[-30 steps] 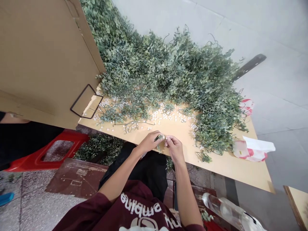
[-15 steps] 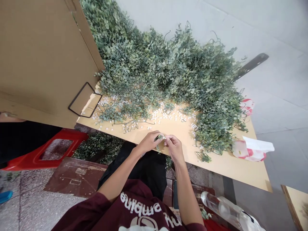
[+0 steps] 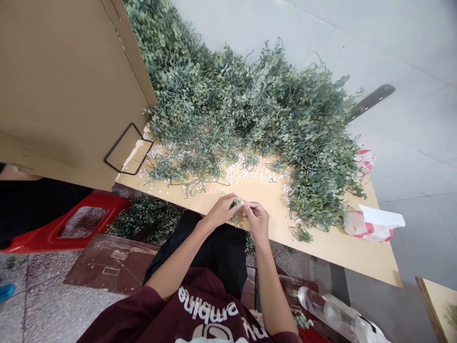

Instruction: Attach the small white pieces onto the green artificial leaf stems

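Observation:
My left hand [image 3: 222, 209] and my right hand [image 3: 257, 220] meet at the near edge of the wooden table [image 3: 342, 252]. Both pinch the same small green sprig [image 3: 237, 206], with a tiny white bead at its tip between the fingertips. Several more white beads [image 3: 246, 172] lie scattered on the table just beyond my hands. Behind them a big heap of artificial green foliage [image 3: 250, 109] covers most of the tabletop.
A large cardboard box [image 3: 64, 81] stands at the left with a black wire frame [image 3: 126, 150] at its corner. Red-and-white bags [image 3: 371, 224] lie at the table's right end. A red stool [image 3: 71, 221] and more foliage [image 3: 150, 216] sit below; a clear plastic bottle [image 3: 339, 314] lies bottom right.
Barely anything: my hands stay together on the sprig, fingers shifting slightly. The view has drifted a little.

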Demonstrator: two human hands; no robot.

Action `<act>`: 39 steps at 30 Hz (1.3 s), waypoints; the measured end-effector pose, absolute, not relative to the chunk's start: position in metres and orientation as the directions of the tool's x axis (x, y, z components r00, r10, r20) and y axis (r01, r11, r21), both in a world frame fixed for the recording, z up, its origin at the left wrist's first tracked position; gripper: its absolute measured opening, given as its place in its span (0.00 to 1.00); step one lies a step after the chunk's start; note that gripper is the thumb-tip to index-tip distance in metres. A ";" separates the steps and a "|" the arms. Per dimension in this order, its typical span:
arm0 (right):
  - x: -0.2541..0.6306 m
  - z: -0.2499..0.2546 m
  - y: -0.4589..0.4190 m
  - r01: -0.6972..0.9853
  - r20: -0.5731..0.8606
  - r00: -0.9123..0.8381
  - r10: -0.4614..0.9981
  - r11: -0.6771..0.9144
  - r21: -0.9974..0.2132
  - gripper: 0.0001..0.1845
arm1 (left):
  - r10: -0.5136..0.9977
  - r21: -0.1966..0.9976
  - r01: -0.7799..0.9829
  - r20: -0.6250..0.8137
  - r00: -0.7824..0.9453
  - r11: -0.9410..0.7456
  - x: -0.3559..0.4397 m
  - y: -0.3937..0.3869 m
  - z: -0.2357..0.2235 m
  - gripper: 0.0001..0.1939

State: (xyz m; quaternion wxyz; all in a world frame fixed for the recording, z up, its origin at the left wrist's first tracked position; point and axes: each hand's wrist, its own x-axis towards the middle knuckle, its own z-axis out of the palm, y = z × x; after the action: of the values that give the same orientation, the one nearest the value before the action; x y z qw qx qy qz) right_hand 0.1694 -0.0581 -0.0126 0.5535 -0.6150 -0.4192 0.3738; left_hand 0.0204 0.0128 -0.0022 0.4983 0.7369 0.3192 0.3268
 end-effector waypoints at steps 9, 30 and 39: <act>0.193 0.000 -0.037 0.193 -0.051 0.200 0.978 -0.090 -0.977 0.21 | 0.849 0.956 0.099 0.195 0.490 -0.277 0.020 0.011 -0.003 0.08; 0.224 0.028 0.030 0.755 0.001 0.324 0.946 -0.257 -0.604 0.13 | 0.980 0.995 0.007 0.096 0.174 -0.099 0.025 0.008 -0.017 0.11; 0.187 0.039 -0.056 0.128 -0.171 0.156 0.973 -0.191 -0.973 0.22 | 0.980 0.991 0.026 0.125 0.154 -0.131 0.026 0.006 -0.017 0.10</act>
State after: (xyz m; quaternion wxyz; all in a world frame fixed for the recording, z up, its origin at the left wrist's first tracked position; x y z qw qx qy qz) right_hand 0.1870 -0.0555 0.0393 0.4502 -0.6126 -0.4491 0.4694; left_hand 0.0257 0.0062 -0.0169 0.4944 0.5767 0.4362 0.4823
